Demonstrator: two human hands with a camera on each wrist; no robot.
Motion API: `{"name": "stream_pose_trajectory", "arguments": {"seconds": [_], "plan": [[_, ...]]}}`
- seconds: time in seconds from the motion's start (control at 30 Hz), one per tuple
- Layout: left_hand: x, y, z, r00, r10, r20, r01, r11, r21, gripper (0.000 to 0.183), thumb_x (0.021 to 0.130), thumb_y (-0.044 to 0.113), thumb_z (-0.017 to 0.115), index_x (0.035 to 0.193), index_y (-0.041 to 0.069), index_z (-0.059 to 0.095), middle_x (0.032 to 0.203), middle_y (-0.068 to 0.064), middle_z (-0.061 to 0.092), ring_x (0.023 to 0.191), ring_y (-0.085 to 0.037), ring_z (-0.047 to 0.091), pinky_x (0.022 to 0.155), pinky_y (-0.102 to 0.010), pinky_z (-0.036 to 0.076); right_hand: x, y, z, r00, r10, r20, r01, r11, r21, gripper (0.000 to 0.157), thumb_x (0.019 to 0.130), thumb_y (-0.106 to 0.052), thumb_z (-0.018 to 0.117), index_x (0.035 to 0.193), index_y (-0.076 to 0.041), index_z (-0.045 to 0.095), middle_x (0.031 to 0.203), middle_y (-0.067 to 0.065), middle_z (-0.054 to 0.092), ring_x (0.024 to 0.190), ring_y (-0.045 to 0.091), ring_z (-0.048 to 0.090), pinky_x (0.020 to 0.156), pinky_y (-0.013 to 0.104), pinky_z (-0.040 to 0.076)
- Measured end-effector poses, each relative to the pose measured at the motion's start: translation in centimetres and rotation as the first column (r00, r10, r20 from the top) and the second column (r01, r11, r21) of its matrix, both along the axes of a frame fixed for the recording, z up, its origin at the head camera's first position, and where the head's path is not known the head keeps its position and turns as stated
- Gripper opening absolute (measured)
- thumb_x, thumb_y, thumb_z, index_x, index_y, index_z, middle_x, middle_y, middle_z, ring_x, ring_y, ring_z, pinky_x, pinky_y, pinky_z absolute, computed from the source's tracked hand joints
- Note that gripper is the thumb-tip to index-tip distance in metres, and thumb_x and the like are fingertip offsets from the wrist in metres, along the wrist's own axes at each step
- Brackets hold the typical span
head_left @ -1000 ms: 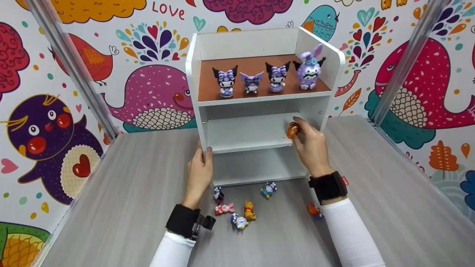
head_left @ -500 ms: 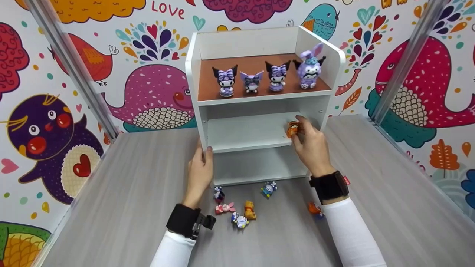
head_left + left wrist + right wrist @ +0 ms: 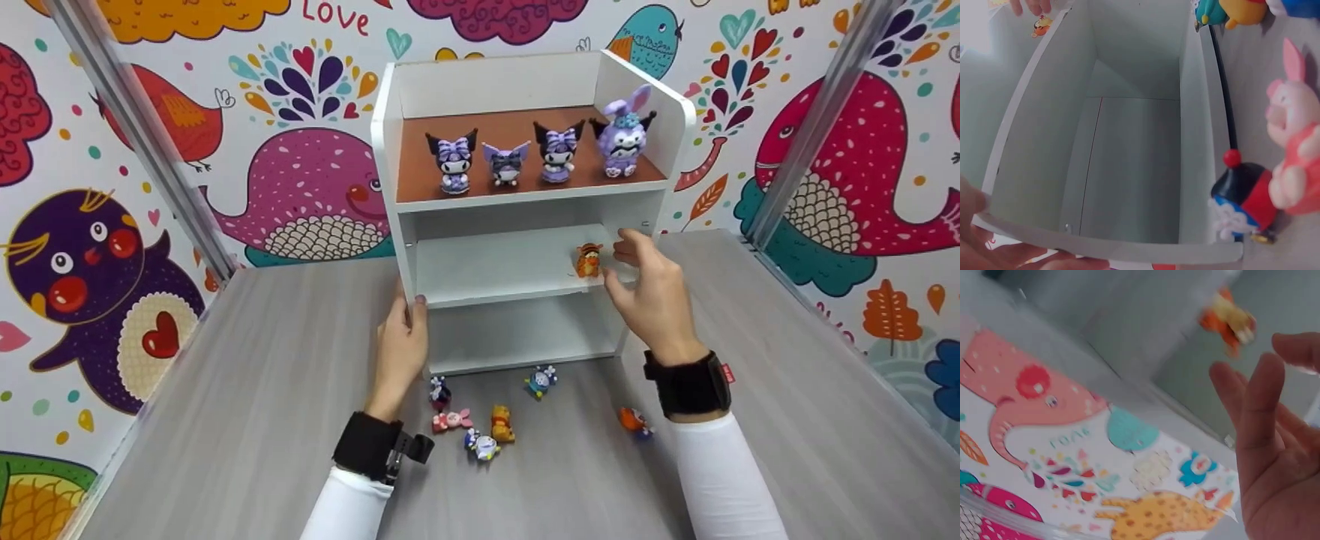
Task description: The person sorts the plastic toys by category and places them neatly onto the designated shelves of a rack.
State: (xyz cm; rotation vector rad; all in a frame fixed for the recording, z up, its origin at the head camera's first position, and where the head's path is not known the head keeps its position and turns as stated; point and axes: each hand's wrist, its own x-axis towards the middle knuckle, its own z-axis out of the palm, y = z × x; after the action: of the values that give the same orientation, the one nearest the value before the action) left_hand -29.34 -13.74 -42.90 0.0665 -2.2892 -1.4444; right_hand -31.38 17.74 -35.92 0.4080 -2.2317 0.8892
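Observation:
An orange tiger figurine (image 3: pixel 589 261) stands upright near the right end of the middle board of a small white shelf unit (image 3: pixel 495 266). Just to its right is my right hand (image 3: pixel 654 296), holding nothing; the right wrist view shows its fingers (image 3: pixel 1264 402) spread apart from the blurred figurine (image 3: pixel 1227 320). My left hand (image 3: pixel 401 345) grips the unit's left side panel, its thumb at the front edge. In the left wrist view, fingertips (image 3: pixel 1064 261) curl past that panel's edge. Part of the left hand is hidden behind the panel.
Several purple-and-black figurines (image 3: pixel 558 154) line the brown top board. On the tabletop before the unit lie a pink piglet figurine (image 3: pixel 451 420), a yellow bear figurine (image 3: pixel 502 424), a blue-and-white figurine (image 3: pixel 481 445), a teal figurine (image 3: pixel 540 381) and an orange-and-blue figurine (image 3: pixel 634 422).
My right hand has let go of the tiger figurine and drawn back to the right, its fingers apart. The figurine stays on the middle board. My left hand keeps its grip on the panel.

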Motion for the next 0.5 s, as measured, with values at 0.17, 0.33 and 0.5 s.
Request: {"name": "stream_pose_trajectory", "arguments": {"seconds": [0.17,0.33,0.5], "plan": [[0.2,-0.2,0.0,1.0,0.007,0.023,-0.007,1.0,0.016,0.034,0.107,0.029,0.046,0.127,0.005,0.059,0.069,-0.001,0.044,0.055,-0.015,0.045,0.051,-0.029,0.042,2.0,-0.6,0.9,0.994,0.017,-0.108,-0.012,0.999,0.041,0.024,0.089,-0.003,0.072,0.112,0.003,0.067,0.101,0.015,0.074,0.086,0.026,0.071,0.066,0.031,0.055],[0.2,-0.1,0.0,1.0,-0.007,0.01,0.007,1.0,-0.001,0.049,0.107,0.029,0.046,0.152,0.009,0.043,0.07,-0.003,0.046,0.057,-0.016,0.046,0.054,-0.031,0.043,3.7,-1.8,1.1,0.96,0.194,-0.201,-0.164,0.974,0.156,0.01,0.087,-0.002,0.073,0.097,-0.003,0.071,0.085,0.007,0.072,0.072,0.016,0.064,0.058,0.019,0.047],[0.0,0.0,0.1,1.0,-0.016,0.0,0.016,1.0,0.004,0.05,0.107,0.029,0.047,0.153,0.01,0.042,0.07,-0.002,0.045,0.056,-0.016,0.046,0.053,-0.031,0.043,4.1,-3.4,-0.2,0.898,0.44,-0.026,-0.382,0.807,0.45,0.014,0.087,-0.01,0.075,0.101,-0.009,0.071,0.083,0.0,0.072,0.071,0.012,0.067,0.063,0.025,0.055]]}}
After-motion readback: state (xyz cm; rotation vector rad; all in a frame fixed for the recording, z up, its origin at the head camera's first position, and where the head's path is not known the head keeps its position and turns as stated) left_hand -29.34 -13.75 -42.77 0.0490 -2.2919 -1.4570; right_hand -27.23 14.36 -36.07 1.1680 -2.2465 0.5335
